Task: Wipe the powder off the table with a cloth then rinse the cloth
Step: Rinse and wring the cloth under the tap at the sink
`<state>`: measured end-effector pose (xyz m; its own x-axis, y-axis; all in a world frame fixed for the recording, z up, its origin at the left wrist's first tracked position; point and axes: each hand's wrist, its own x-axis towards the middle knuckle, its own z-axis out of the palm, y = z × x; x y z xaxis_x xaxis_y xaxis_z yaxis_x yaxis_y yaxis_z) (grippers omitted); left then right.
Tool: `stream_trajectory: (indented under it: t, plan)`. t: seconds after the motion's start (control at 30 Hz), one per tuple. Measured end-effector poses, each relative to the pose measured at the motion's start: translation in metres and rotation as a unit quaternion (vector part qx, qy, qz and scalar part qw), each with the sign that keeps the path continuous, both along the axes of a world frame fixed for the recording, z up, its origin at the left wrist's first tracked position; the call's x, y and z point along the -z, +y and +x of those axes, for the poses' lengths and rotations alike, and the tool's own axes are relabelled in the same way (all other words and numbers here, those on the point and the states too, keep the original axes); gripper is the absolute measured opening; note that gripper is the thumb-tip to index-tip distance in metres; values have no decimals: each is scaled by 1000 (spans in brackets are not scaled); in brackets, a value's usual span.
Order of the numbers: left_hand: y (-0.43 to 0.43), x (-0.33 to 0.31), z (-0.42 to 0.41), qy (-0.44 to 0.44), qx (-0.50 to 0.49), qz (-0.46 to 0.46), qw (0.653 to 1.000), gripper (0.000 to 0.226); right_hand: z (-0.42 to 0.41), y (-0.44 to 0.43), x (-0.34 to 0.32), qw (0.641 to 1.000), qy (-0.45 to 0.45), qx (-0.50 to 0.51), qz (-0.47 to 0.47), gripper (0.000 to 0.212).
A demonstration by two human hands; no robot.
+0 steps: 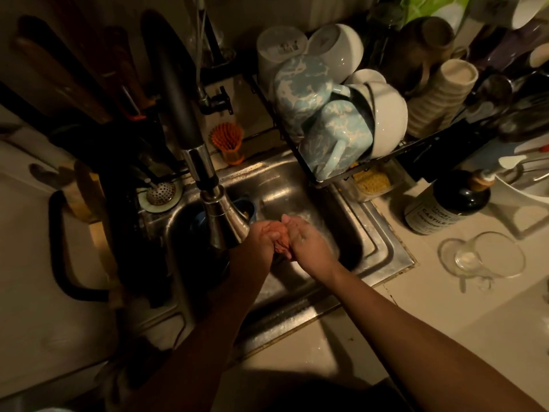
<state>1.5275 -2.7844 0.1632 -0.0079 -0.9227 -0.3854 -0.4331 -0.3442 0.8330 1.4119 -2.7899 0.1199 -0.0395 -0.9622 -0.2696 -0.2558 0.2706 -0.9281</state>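
Dim kitchen counter (463, 295), pale and lit from the right, fills the frame around a steel sink (383, 230) at centre. Largest fixture above it: a black dish rack (416, 147) at upper right, loaded with upturned white bowls and two blue-marbled mugs (335, 144). Dark gooseneck faucet (190, 138) runs down from upper centre, its steel spray head ending just left of the hands. Left of frame: a black kettle handle (59, 251) and dark utensils, too shadowed to identify. Right of frame: a dark soap bottle (445, 203) labelled "CASTILE", and below it a clear glass mug (487, 257) lying on the counter. Smaller items: an orange brush (227, 141) behind the basin, a perforated strainer plug (160, 193) on the sink deck. Over the basin, left hand (267, 233) and right hand (306, 242) are pressed together, both closed on a small bunched reddish-orange cloth (280, 243) that shows only between the fingers. Water flow cannot be confirmed; the light is too low. Judgement: the rinse step is in hand, wiping apparently done, though the wiped table is not identifiable here. Next move likely calls for kneading the cloth beneath the spray head, then a firm two-handed wring held low in the basin so drips stay off the counter.
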Motion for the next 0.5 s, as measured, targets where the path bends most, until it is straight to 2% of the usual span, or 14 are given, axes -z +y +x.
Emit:
stream_trajectory:
  t: [0.07,0.13,0.27,0.37,0.43,0.5]
  plan:
    - [-3,-1,-1,-34,-76,-21,996,23,1,-1,-2,998,49,7,-45,34]
    - [-5,7,-6,-1,-140,3,990,22,2,-3,-2,992,77,5,-100,36]
    - [-9,3,-9,57,-139,21,988,16,2,-7,10,977,130,-28,-169,34]
    - [-12,8,-9,59,-126,14,990,21,-3,-6,17,980,117,-39,-156,34]
    - [-13,10,-5,47,-122,13,991,36,-7,-4,15,986,91,-68,-121,28]
    - [-12,11,1,78,-137,15,987,40,-9,-1,14,991,61,-99,-73,29]
